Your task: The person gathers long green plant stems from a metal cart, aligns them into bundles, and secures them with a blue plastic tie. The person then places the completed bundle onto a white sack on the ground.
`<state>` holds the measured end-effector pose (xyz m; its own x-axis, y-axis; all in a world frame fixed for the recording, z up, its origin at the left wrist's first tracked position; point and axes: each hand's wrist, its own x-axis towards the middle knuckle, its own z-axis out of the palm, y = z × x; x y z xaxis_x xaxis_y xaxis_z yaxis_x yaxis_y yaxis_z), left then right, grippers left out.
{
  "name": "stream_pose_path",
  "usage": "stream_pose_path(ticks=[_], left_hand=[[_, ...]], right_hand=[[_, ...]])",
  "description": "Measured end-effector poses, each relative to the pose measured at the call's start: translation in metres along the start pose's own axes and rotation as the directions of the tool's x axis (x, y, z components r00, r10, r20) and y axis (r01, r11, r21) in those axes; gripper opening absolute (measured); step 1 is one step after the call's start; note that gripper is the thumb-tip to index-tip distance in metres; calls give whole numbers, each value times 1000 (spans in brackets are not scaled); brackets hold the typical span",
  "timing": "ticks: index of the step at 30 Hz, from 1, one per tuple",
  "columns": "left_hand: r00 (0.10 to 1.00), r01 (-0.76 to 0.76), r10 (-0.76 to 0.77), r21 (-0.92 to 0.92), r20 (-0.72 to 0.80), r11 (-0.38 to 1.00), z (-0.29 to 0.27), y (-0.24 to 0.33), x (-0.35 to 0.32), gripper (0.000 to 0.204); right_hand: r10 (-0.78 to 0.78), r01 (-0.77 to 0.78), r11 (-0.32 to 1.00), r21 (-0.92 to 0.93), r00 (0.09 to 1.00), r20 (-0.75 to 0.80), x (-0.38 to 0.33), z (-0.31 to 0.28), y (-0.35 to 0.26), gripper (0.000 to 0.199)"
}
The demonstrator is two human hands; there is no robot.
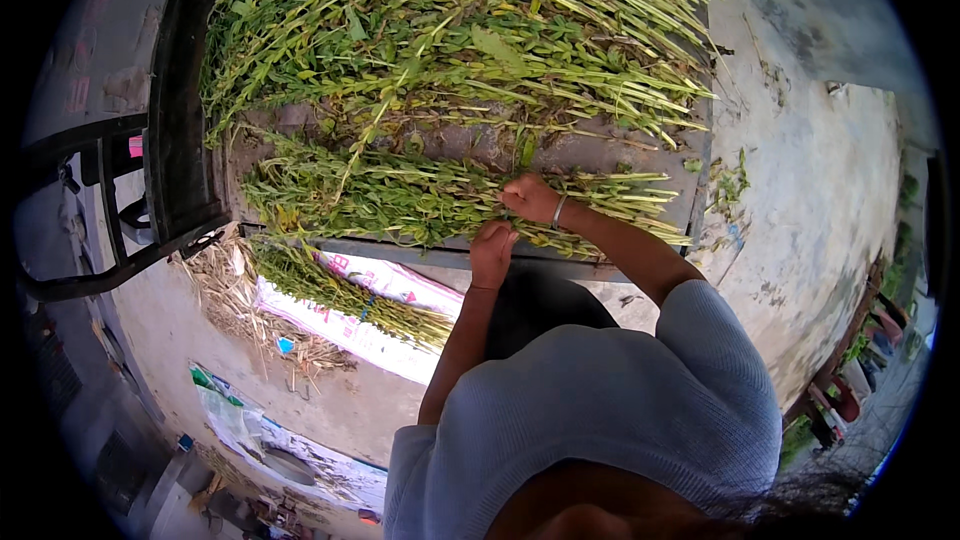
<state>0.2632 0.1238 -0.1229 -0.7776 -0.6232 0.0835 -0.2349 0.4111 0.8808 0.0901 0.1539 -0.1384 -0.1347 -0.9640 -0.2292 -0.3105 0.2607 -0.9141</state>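
A bundle of green sesame stalks (390, 195) lies along the near edge of a flat cart bed (610, 148), leafy ends to the left and cut ends to the right. Both of my hands are at its middle, close together. My right hand (531, 199), with a bangle on the wrist, is closed on top of the bundle. Just below it, at the bundle's near side, my left hand (491, 254) is closed too. Whatever the fingers pinch is too small to make out. Beyond lies a wide heap of loose sesame stalks (480, 65), one long stalk slanting across it.
A dark metal frame (185, 100) closes the cart's left end. Below the cart, a tied bundle of stalks (345, 295) rests on a white and pink sack (325, 326), beside dry husks (225, 290). Plastic sheeting (300, 455) lies farther down. Concrete ground (820, 180) extends right.
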Motion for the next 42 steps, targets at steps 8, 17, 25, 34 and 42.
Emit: stream_pose_path(ticks=[8, 17, 25, 34, 42], left_hand=[[942, 328, -326, -420, 79, 846, 4, -11, 11, 21], [843, 526, -507, -466, 179, 711, 6, -19, 30, 21], [987, 159, -161, 70, 22, 985, 9, -16, 34, 15], [966, 256, -254, -51, 39, 965, 7, -18, 35, 13], [868, 456, -482, -574, 117, 680, 6, -20, 34, 10]], right_hand=[[200, -175, 969, 175, 970, -139, 12, 2, 27, 43], [217, -173, 953, 250, 963, -161, 3, 7, 20, 42], [-324, 218, 854, -473, 934, -154, -30, 18, -26, 5], [-340, 327, 940, -95, 917, -210, -9, -14, -35, 9], [-147, 129, 950, -284, 988, -45, -36, -16, -15, 6]])
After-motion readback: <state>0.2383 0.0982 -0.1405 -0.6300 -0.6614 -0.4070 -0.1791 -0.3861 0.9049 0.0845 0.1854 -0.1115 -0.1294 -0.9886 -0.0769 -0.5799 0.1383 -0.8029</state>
